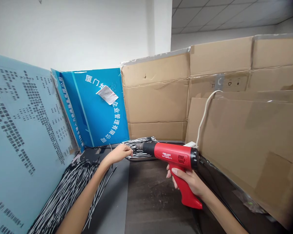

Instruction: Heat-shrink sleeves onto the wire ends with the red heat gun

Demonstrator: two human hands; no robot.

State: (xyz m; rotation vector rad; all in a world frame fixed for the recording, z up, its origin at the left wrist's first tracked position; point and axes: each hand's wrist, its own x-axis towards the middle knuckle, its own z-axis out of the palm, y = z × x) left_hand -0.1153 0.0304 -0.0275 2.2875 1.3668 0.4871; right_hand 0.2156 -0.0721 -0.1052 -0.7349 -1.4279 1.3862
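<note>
My right hand [185, 182] is wrapped around the handle of a red heat gun [173, 152] marked DELIXI, whose dark nozzle points left. Just in front of that nozzle, my left hand [120, 153] has its fingers pinched together; what they hold is too small or hidden to make out. A thin wire [110, 148] shows beside the left wrist, partly behind it. Behind the nozzle lies a bundle of black and white wires [143, 153]. A larger pile of similar wires [70, 185] spreads beneath and beside my left forearm.
A light blue printed board [21, 123] stands on the left, next to a bright blue panel [100, 113]. Cardboard walls [158, 100] enclose the back and right. A white cable [202, 118] runs down the cardboard. The dark tabletop [151, 208] has small specks on it.
</note>
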